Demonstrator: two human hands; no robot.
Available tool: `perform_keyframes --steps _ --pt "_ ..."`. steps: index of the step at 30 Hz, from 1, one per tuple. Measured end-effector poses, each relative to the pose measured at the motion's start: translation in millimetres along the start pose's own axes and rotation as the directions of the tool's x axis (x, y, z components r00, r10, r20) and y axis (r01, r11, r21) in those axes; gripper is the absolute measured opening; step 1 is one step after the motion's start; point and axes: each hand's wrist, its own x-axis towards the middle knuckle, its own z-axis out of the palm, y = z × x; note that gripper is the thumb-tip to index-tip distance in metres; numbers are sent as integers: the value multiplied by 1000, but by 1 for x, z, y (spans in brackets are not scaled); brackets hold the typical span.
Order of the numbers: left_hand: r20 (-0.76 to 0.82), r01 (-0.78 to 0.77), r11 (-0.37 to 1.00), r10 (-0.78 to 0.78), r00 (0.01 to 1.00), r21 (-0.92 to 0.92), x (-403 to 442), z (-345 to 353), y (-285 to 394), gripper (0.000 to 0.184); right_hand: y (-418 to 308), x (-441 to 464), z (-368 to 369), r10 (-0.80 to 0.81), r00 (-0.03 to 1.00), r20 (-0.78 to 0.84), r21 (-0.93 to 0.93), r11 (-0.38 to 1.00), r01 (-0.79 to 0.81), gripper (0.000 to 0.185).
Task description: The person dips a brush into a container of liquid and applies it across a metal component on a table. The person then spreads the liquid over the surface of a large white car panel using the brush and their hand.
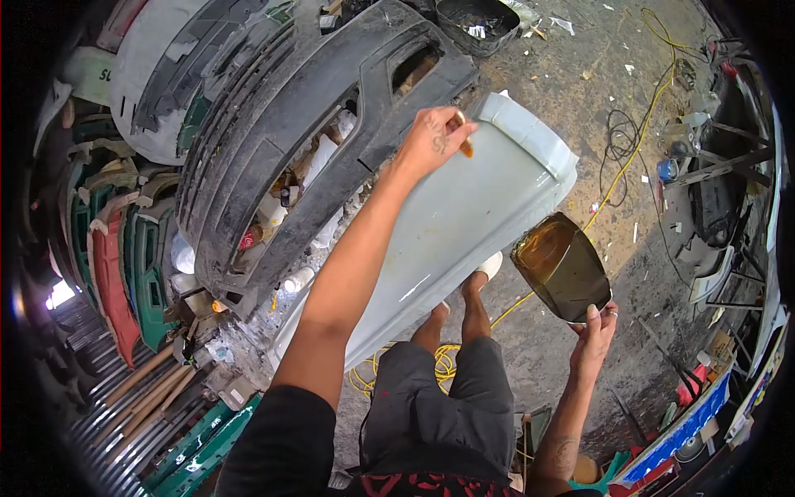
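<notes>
My left hand (432, 141) is closed, pinching what looks like a small brush with an amber, wet-looking tip (468, 150). Most of its handle is hidden by my fingers. The hand hovers near the upper left edge of a long, pale grey glossy panel (439, 211); I cannot tell whether the tip touches it. My right hand (595, 335) grips the lower rim of a dark tub (571, 286), thumb on top. Brownish-amber residue coats the tub's inside. The tub is tilted and held apart from the panel, to its right.
Black vehicle bumpers (331, 99) are stacked close along the panel's left side, with litter in their openings. A yellow cord (642, 137) runs over the stained floor on the right. Green and red panels (112, 273) stand at far left. A black bin (478, 25) sits at the back.
</notes>
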Motion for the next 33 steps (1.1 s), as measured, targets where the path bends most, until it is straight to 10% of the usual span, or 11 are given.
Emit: perform_keyframes --steps 11,26,28,33 --pt "-221 -130 972 86 971 -194 -69 -1 -50 14 -12 13 2 -60 997 50 -54 997 63 56" --pt "-134 92 991 -78 988 100 -337 -101 -76 10 5 -16 22 -41 999 24 -60 997 43 47" --pt "-58 306 947 -301 952 96 -338 -115 -65 8 11 -15 17 -29 1000 -8 -39 999 28 50" --pt "121 138 977 -159 980 163 -245 -91 -63 15 7 -15 16 -2 1000 -30 -58 998 0 55"
